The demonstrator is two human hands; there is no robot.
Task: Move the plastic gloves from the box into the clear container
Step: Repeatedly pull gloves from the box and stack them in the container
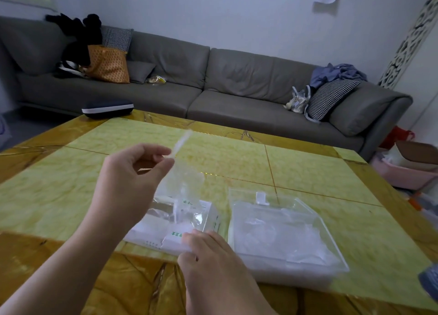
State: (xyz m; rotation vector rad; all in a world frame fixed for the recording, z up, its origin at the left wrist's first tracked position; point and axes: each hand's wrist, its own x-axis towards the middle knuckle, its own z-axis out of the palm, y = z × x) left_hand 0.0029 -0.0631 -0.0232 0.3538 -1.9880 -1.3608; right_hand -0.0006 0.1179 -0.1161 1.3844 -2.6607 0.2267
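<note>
1. Thumb and forefinger of the left hand (132,172) are pinching the top edge of a plastic glove (181,184), lifting it above the box (189,222); the other fingers are curling loosely behind.
2. Fingertips of the right hand (208,255) are pressing down on the near edge of the box, seemingly holding it flat; they are gripping nothing that I can make out.
3. Judging from this, the pull should be going straight up and slow, so only one glove is coming free while the box is staying pinned, then swinging right over the clear container (284,234).
4. The glove is looking thin, translucent and limp, its lower end trailing into the box opening, blurred by motion.
5. The container is sitting just right of the box on the yellow table (237,153), already holding crumpled clear plastic.
</note>
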